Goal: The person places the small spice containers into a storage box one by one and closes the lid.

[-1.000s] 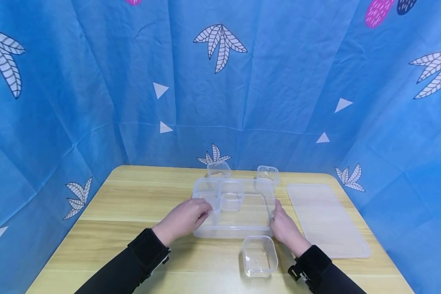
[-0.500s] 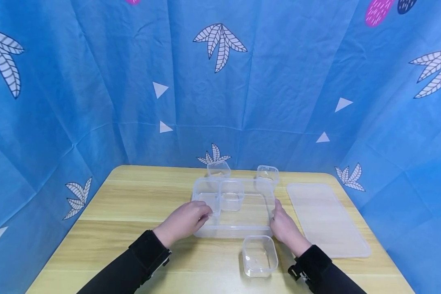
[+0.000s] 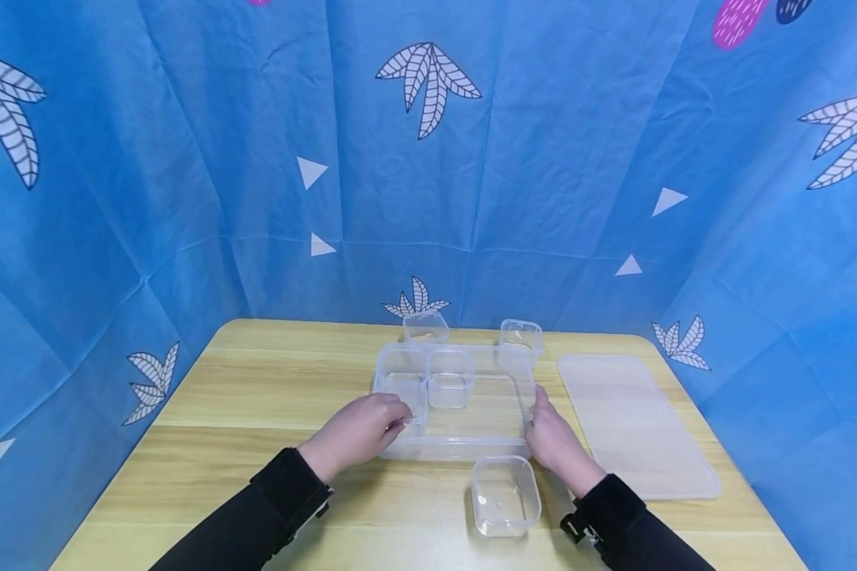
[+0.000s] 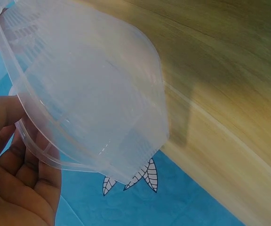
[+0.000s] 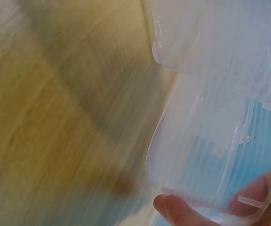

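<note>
A large clear plastic food box (image 3: 464, 450) stands in the middle of the table. Inside it, a small square container (image 3: 450, 390) sits near the back, and another small container (image 3: 413, 390) lies at the left side. My left hand (image 3: 360, 428) reaches over the box's front left and pinches the rim of that left container, its fingers curled; part of the container is hidden behind them. At the right end, my right hand (image 3: 555, 444) holds the box's side wall. The right wrist view shows a fingertip (image 5: 166, 203) against the clear wall (image 5: 196, 141).
One small clear container (image 3: 505, 507) stands in front of the box. Two more, one at back left (image 3: 425, 327) and one at back right (image 3: 521, 336), stand behind it. A flat translucent lid (image 3: 639, 428) lies on the right. Blue patterned cloth (image 3: 428, 198) encloses the table.
The left container inside the box has shifted slightly toward the front, with my left hand still at its rim. My right hand and the other containers keep their places.
</note>
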A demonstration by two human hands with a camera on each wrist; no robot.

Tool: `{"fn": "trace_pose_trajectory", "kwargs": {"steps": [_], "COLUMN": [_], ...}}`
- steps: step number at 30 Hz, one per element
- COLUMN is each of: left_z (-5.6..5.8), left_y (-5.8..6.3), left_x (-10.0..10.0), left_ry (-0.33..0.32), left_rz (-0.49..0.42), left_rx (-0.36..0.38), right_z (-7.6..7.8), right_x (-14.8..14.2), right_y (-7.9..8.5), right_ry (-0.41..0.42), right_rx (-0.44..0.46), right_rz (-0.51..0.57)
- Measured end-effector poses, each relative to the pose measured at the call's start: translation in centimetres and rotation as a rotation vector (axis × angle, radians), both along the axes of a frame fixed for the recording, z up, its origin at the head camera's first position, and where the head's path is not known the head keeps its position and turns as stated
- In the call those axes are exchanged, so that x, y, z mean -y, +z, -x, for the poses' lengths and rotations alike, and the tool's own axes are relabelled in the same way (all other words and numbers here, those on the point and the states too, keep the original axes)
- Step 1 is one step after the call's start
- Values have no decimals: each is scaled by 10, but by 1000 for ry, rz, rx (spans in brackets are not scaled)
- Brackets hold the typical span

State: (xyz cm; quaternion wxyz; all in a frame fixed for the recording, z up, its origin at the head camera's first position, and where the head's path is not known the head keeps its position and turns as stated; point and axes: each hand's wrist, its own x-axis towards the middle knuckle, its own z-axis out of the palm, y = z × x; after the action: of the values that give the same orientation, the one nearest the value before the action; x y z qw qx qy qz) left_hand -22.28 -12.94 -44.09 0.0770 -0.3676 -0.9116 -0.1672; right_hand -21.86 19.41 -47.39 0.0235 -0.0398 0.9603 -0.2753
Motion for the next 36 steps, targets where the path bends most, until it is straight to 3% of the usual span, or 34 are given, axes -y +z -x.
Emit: {"fn": "trace_pose_trajectory", "kwargs": {"steps": [20,25,36], "left_z": [-2,-3,-4], "left_y": [1,1,1], "left_x": [1,1,0], "left_ry": [6,-8,-54], "left_rz": [30,39,73], "left_rx": [49,87,83], "right_z": [1,2,1], "right_x": [-1,-1,-1], "right_y": [-1,-2,-1], "right_ry": [10,16,39], "right_rx": [0,-2,-32], "right_rz": [-7,-4,-14]}}
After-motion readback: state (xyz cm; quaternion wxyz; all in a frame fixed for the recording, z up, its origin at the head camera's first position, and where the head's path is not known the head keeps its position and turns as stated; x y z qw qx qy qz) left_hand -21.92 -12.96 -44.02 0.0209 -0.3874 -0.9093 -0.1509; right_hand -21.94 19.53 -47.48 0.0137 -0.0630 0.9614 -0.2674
